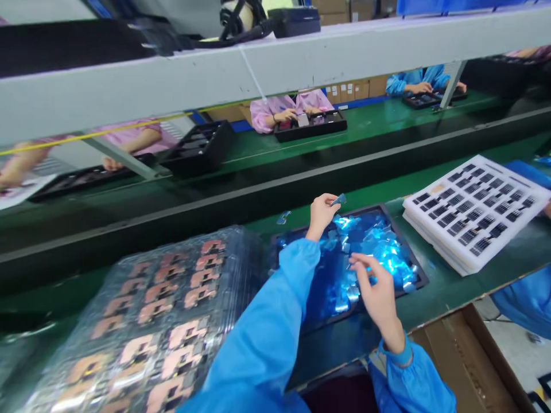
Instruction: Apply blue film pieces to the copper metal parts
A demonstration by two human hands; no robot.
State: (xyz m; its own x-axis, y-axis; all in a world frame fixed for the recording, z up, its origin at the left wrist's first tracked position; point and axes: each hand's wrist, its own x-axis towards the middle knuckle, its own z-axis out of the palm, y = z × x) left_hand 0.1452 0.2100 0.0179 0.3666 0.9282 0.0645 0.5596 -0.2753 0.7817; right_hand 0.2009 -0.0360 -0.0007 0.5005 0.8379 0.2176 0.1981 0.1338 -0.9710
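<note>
My left hand (322, 216) pinches a small piece of blue film (339, 199) between thumb and fingertips, above the far edge of a dark tray (383, 215). Shiny loose pieces of blue film (390, 255) lie scattered and heaped in that tray. Over its near part is my right hand (379, 292), thumb and forefinger curled so their tips nearly meet. Whether something thin sits between those tips, I cannot make out. Another film piece (283, 217) lies beyond the tray's far left corner.
Left of the tray stands a stack of clear plastic trays (172, 321) with copper-coloured parts. On the right are white foam trays (473, 212) of black parts. A shelf beam (275, 63) crosses above. Opposite, co-workers' hands (286, 116) work at black trays. A cardboard box (469, 350) stands below.
</note>
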